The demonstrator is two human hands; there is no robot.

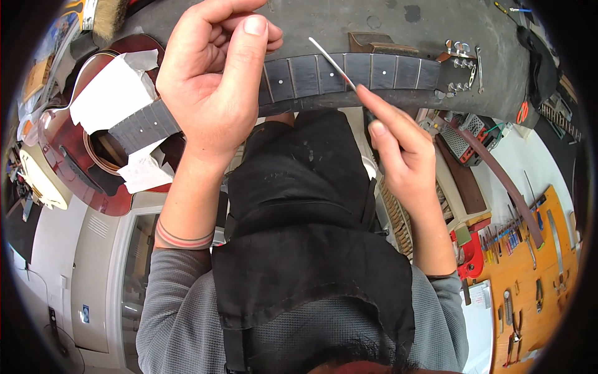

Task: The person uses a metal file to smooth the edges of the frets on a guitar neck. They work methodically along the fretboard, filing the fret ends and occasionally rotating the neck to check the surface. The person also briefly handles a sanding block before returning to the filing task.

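In front of me, across the near edge of the dark bench, lies an acoustic guitar with a red-brown body (114, 201). Its dark fretboard (358, 71) has pale dot inlays. My right hand (402, 146) is closed around a slim metal tool (330, 58), its index finger stretched along it. The tool's bright tip points up and left over the fretboard; most of its dark handle is hidden by the hand. My left hand (215, 81) is raised over the neck near the body, fingers loosely curled, thumb apart from the index finger, nothing visible in it.
White paper sheets (115, 90) cover parts of the guitar body. Behind the neck stands a brown block (380, 45). Metal tuners (461, 65) sit at the headstock, beside a wrench (479, 70). A brush (111, 19) is at the upper left; hand tools hang on a wooden board (529, 311).
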